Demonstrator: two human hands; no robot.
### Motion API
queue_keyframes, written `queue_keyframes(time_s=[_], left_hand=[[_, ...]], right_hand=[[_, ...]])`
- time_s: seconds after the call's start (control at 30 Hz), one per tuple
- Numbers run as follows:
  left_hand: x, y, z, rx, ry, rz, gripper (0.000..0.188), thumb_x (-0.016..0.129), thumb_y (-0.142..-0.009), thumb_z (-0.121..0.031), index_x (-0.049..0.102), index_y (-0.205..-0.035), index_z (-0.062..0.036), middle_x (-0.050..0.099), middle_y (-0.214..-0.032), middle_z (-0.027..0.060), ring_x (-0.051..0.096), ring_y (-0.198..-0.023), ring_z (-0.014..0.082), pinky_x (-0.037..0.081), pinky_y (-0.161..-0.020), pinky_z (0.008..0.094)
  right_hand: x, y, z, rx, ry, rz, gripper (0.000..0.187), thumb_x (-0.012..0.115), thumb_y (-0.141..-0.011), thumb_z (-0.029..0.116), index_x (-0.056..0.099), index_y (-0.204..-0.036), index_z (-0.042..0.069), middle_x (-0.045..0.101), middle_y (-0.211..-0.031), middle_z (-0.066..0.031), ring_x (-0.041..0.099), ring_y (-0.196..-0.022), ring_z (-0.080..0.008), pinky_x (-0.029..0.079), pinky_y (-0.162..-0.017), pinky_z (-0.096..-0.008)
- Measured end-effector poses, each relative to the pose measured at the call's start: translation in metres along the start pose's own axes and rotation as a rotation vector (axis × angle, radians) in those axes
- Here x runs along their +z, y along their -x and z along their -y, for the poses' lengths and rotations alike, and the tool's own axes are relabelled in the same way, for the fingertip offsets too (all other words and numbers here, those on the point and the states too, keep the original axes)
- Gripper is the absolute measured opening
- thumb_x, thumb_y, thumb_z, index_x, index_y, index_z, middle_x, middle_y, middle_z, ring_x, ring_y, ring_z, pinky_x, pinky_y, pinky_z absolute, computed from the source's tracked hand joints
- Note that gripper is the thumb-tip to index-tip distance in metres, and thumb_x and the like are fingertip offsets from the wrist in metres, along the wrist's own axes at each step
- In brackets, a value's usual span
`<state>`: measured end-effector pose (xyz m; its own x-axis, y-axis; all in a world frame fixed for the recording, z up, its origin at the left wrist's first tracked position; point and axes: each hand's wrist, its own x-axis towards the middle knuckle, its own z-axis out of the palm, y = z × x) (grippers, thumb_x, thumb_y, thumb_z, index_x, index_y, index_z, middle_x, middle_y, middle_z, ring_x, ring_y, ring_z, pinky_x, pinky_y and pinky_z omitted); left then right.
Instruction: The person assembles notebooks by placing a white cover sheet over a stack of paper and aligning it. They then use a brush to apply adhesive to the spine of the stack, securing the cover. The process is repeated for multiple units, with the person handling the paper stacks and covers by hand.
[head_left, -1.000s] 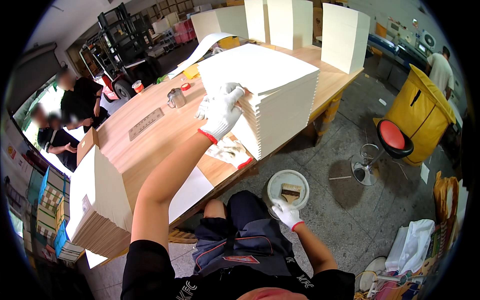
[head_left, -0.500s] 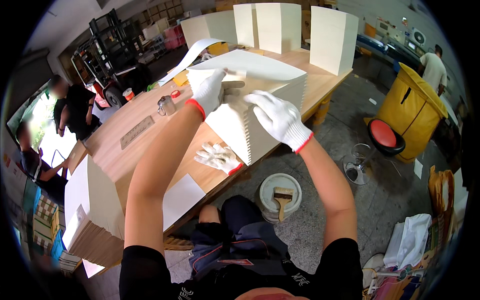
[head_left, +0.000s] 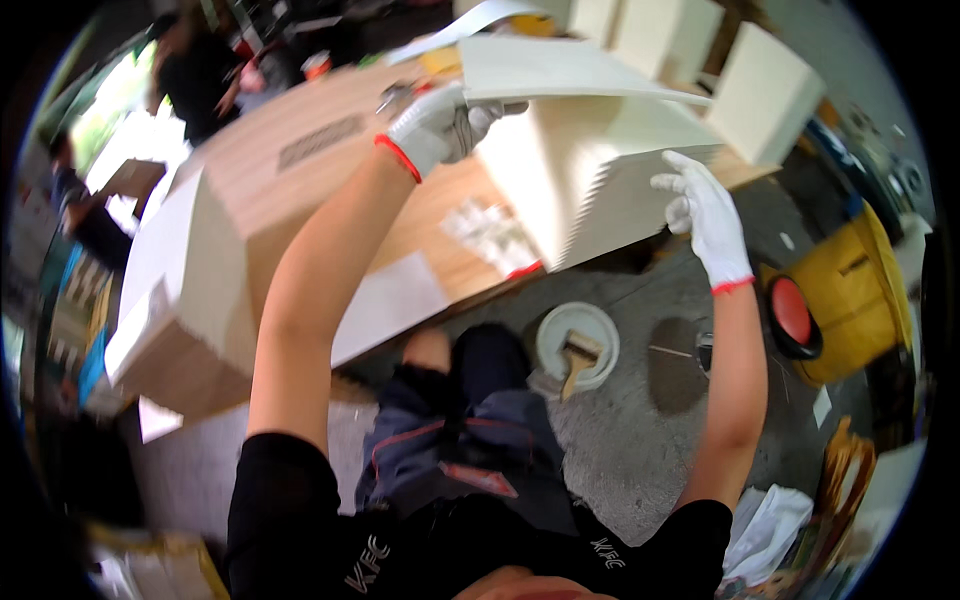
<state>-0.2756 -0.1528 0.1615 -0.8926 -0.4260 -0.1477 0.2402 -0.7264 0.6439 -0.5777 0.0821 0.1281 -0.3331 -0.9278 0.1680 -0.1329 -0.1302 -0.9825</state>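
Observation:
A tall stack of white paper [head_left: 625, 205] with a stepped, jagged edge stands on the wooden table. Its top white sheet [head_left: 570, 72] is raised off the layers below. My left hand [head_left: 440, 128], in a white glove with a red cuff, grips the near left corner of that sheet; part of its fingers is under the edge. Off the stack's right side is my right hand [head_left: 708, 218], gloved the same way, fingers apart and slightly bent, holding nothing. A spare white glove [head_left: 488, 236] lies left of the stack, blurred.
Another paper stack [head_left: 185, 270] is at the table's left end, near a flat white sheet [head_left: 395, 300]. Several more stacks [head_left: 765, 95] stand at the back. On the floor are a white bucket [head_left: 612, 352] with a brush [head_left: 578, 360] and a red stool [head_left: 790, 310]. Two people are far left.
My left hand has moved up and lifted the sheet's near edge. The right hand has moved right, off the stack. The whole view has shifted, with some blur.

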Motion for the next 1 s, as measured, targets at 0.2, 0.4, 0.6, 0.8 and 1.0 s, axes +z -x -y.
queue_keyframes(time_s=[0.2, 0.4, 0.6, 0.8, 1.0], left_hand=[[-0.092, 0.184, 0.043, 0.32, -0.631, -0.614, 0.047, 0.059, -0.094, -0.01, 0.047, -0.14, -0.0072, 0.066, -0.098, 0.0031, 0.067, -0.071, 0.0068, 0.054, -0.051, 0.0189], [-0.192, 0.27, 0.106, 0.411, -0.519, -0.835, 0.059, 0.055, -0.091, 0.0, 0.038, -0.147, -0.0025, 0.057, -0.132, 0.0121, 0.061, -0.115, 0.0188, 0.055, -0.092, 0.0331], [-0.233, 0.295, 0.126, 0.31, -0.513, -1.081, 0.052, 0.056, -0.092, -0.003, 0.042, -0.141, 0.0047, 0.061, -0.126, 0.0114, 0.062, -0.109, 0.0155, 0.053, -0.09, 0.0315], [-0.248, 0.293, 0.131, 0.116, -1.008, -1.325, 0.059, 0.069, -0.091, -0.022, 0.046, -0.14, 0.0011, 0.06, -0.13, 0.0127, 0.06, -0.115, 0.0217, 0.048, -0.098, 0.0372], [-0.22, 0.312, 0.192, 0.181, -1.715, -1.566, 0.078, 0.08, -0.075, -0.047, 0.052, -0.137, -0.0084, 0.046, -0.147, 0.018, 0.04, -0.138, 0.0359, 0.038, -0.11, 0.0438]], right_hand=[[0.127, 0.016, -0.037, 0.323, -0.52, 0.296, 0.068, 0.042, -0.102, 0.055, 0.052, -0.131, -0.005, 0.071, -0.094, -0.019, 0.06, -0.054, -0.0132, 0.04, -0.043, -0.0235], [0.261, -0.054, -0.134, 0.406, 0.037, 0.386, 0.068, 0.059, -0.094, 0.048, 0.047, -0.136, -0.004, 0.064, -0.082, -0.0074, 0.052, -0.055, -0.0112, 0.038, -0.043, -0.0229], [0.306, -0.072, -0.155, 0.365, 0.458, 0.724, 0.043, 0.06, -0.09, 0.048, 0.07, -0.096, 0.006, 0.062, -0.078, -0.0017, 0.055, -0.063, -0.0146, 0.042, -0.048, -0.0262], [0.308, -0.064, -0.156, 0.175, 0.66, 0.698, 0.038, 0.06, -0.092, 0.043, 0.071, -0.099, 0.007, 0.066, -0.086, -0.0075, 0.061, -0.078, -0.0201, 0.05, -0.069, -0.0338], [0.285, -0.015, -0.163, -0.621, 1.056, 0.305, 0.048, 0.071, -0.085, 0.044, 0.065, -0.118, 0.01, 0.069, -0.106, -0.0091, 0.06, -0.111, -0.0278, 0.043, -0.101, -0.0414]])
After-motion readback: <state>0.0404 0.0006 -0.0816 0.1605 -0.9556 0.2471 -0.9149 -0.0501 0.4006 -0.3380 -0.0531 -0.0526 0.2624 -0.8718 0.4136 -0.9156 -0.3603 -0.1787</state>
